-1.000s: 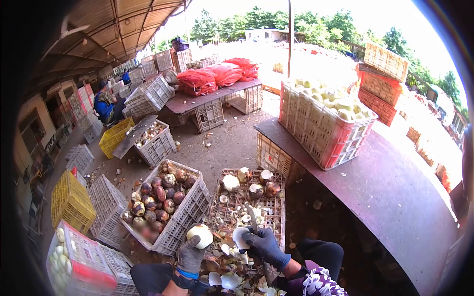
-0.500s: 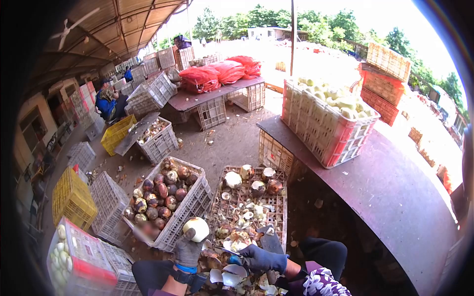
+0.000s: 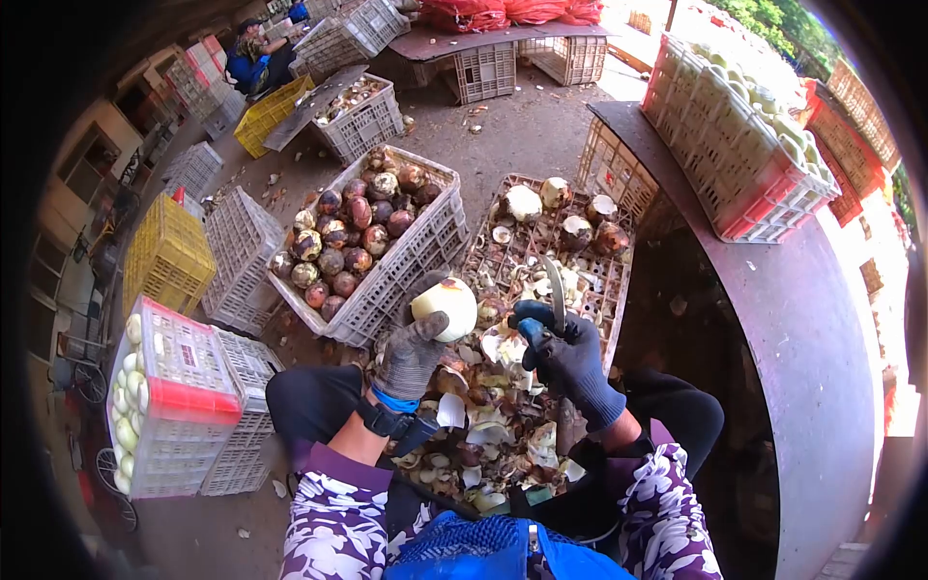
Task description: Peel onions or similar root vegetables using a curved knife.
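My left hand, in a grey glove, is closed around a large, pale, peeled onion with a brownish patch on top. To its right, my right hand, in a dark blue glove, grips a knife whose curved blade points up and away from me. The blade is apart from the onion. Beneath both hands lies a heap of onion peels and scraps. Beyond the right hand, several partly peeled onions rest on a crate's lattice surface.
A crate of unpeeled, dark-skinned onions stands ahead on the left. Crates of peeled onions sit at lower left and on the curved tabletop at right. Farther off are a yellow crate and a seated person.
The view has tipped downward, bringing my sleeves and lap into sight. My right hand has lifted off the scraps with the knife upright. The onion stays in my left hand.
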A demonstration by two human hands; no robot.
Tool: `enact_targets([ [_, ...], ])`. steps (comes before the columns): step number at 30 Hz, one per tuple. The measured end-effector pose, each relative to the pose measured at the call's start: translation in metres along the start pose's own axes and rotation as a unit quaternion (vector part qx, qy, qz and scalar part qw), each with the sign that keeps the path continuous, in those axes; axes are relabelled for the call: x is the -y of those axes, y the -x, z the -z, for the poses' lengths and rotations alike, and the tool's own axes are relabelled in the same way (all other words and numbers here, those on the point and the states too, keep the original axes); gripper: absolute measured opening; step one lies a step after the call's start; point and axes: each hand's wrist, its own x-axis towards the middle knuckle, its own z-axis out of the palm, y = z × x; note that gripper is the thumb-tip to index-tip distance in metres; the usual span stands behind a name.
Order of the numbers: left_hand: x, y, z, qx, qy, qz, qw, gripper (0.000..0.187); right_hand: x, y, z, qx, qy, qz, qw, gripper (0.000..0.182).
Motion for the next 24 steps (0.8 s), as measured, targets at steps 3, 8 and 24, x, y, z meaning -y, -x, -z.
enact_targets([
  [3, 0.007, 0.002, -0.004, 0.029, -0.038, -0.003, 0.999, 0.068, 0.001, 0.001, -0.013, 0.008, 0.013, 0.047, 0.999, 0.034],
  [8, 0.007, 0.014, -0.019, 0.041, -0.190, -0.009, 0.981, 0.076, 0.009, -0.001, -0.013, 0.097, 0.047, 0.012, 0.994, 0.032],
  [24, 0.006, 0.020, -0.020, 0.101, -0.377, -0.090, 0.916, 0.083, 0.001, 0.007, 0.001, 0.109, 0.272, 0.224, 0.930, 0.048],
])
